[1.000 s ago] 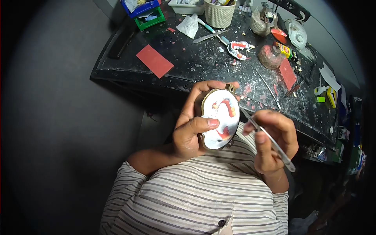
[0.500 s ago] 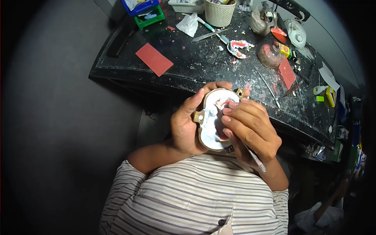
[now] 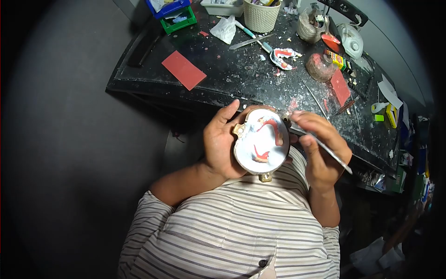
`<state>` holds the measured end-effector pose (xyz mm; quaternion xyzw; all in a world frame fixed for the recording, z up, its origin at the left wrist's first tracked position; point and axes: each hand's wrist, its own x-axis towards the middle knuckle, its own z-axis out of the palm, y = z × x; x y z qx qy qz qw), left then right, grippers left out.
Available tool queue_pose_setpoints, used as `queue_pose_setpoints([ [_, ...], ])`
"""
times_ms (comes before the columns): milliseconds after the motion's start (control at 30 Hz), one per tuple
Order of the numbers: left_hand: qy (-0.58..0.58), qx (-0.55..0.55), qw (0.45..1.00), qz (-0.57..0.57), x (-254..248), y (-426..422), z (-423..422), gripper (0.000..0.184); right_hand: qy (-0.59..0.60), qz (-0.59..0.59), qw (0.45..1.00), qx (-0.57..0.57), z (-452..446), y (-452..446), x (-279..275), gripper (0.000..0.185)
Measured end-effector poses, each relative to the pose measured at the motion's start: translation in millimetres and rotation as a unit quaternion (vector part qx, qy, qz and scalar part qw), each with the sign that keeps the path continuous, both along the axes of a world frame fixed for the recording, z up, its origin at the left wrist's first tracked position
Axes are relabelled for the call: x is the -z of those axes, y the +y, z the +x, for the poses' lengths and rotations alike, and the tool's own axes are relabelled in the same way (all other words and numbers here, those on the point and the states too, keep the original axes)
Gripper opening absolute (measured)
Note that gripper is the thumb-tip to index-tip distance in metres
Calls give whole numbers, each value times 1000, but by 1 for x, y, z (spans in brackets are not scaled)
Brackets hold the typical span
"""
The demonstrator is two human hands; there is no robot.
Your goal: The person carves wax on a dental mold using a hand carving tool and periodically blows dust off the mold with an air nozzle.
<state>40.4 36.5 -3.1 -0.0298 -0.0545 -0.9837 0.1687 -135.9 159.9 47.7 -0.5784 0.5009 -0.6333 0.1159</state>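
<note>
A round brass-coloured flask filled with white plaster rests in my left hand, whose fingers pass behind it while the thumb points up. Two curved red wax pieces show in the plaster, one at the upper right and one lower down. To the right of the flask, my right hand pinches a slim metal tool between thumb and fingers. The tool's front end is partly hidden by the fingers.
On the black bench lie a red wax sheet, a filled impression tray, a metal knife and crumpled tissue. Behind stand a woven basket and a green bin. A glass jar is at right.
My right hand has moved from over the plaster to the flask's right side, with the tool still held. The flask has turned in my left hand, uncovering both red pieces.
</note>
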Motion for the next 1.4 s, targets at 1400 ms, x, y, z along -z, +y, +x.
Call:
queue_pose_setpoints([
  [1400,-145,-275,867,-390,-4,31,-22,116,-169,88,981,26,33,-4,14,22],
])
